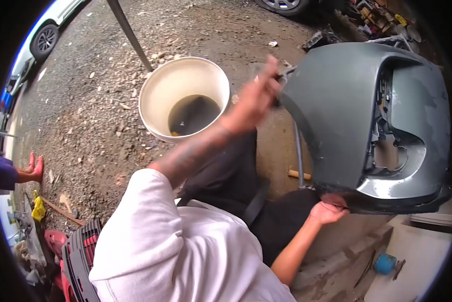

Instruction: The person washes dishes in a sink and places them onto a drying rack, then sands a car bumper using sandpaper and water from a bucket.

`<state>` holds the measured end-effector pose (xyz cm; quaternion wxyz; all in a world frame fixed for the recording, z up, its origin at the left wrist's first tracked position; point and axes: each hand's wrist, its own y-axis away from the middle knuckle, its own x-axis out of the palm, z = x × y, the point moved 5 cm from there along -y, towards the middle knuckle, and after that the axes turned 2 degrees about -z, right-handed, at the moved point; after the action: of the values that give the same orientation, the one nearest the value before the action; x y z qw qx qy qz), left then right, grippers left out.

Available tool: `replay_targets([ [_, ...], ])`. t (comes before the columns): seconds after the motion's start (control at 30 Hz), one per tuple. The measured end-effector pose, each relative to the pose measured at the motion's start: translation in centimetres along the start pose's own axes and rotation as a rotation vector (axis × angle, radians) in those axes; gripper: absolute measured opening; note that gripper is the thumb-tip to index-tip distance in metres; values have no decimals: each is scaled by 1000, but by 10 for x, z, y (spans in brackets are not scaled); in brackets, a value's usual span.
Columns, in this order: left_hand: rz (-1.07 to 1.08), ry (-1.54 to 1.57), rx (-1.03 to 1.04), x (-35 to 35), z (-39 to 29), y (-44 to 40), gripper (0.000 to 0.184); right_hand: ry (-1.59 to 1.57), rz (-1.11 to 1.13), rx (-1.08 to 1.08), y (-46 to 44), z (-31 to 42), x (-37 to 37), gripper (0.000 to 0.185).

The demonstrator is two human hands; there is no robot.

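A dark grey-green car bumper [336, 95] with a cut-out opening stands at the right, propped on a metal stand. My left hand [256, 98], on a tattooed forearm, is smeared by motion beside the bumper's left edge. A small dark patch shows by its fingers, too blurred to name. Palm up, my right hand [330, 211] holds the bumper's near lower edge, with the fingertips partly hidden. To the left of the bumper stands a whitish bucket [153, 108] with dark water in the bottom.
A metal pole [130, 35] rises behind the bucket from gravel ground. A black grille [80, 256] and a yellow item [38, 207] lie at lower left, near another person's feet [34, 168]. A blue roll [385, 263] sits lower right. Parked cars stand farther off.
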<state>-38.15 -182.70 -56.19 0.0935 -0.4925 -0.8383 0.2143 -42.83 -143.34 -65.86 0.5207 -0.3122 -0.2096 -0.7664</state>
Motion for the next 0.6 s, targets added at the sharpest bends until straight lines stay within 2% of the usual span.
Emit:
replay_targets([
  [0.03, -55, -90, -74, -44, 5, -8, 51, 47, 138, -14, -5, -3, -4, 50],
  [0.07, -68, -417, 100, -82, 22, -20, 50, 100, 273, -41, -12, -2, -13, 50],
  [0.1, -137, -750, 269, -120, 40, -32, 49, 108, 244, -53, -16, -7, -25, 51],
  [0.13, -8, -903, 276, -146, 67, -31, 55, 120, 212, -82, -22, -7, -33, 51],
  [0.17, 137, -1035, -92, -166, 113, -22, 59, 133, 129, -29, -23, -7, -37, 50],
  [0.2, 466, -1349, -243, -169, 144, -10, 59, 1, 90, 63, -17, -5, -25, 49],
  [0.23, 743, -1425, -419, -176, 191, 6, 60, 71, 123, 4, -15, -3, -21, 49],
  [0.27, 784, -1488, -512, -169, 195, 29, 61, 148, 158, -38, -14, -2, -20, 49],
  [0.3, 851, -1425, -583, -163, 195, 47, 54, 162, 155, -55, -11, 3, -18, 49],
  [0.37, 1640, -1523, -287, -178, 343, 109, 42, 66, 14, 46, -9, 1, -16, 52],
  [0.4, 1551, -1587, -387, -171, 352, 118, 38, 69, 21, 45, -9, -1, -17, 52],
  [0.43, 1458, -1648, -480, -152, 350, 126, 34, 161, 120, -26, -9, 1, -16, 53],
  [0.47, 1386, -1630, -688, -130, 329, 125, 34, 256, 216, -104, -10, 3, -14, 54],
  [0.5, 1358, -1614, -740, -118, 334, 131, 35, 219, 188, -82, -11, 2, -17, 54],
  [0.53, 1384, -1598, -710, -117, 348, 135, 35, 235, 187, -97, -11, 3, -16, 54],
  [0.6, 1527, -1547, -522, -138, 382, 145, 37, 216, 87, -21, -9, 4, -20, 53],
])
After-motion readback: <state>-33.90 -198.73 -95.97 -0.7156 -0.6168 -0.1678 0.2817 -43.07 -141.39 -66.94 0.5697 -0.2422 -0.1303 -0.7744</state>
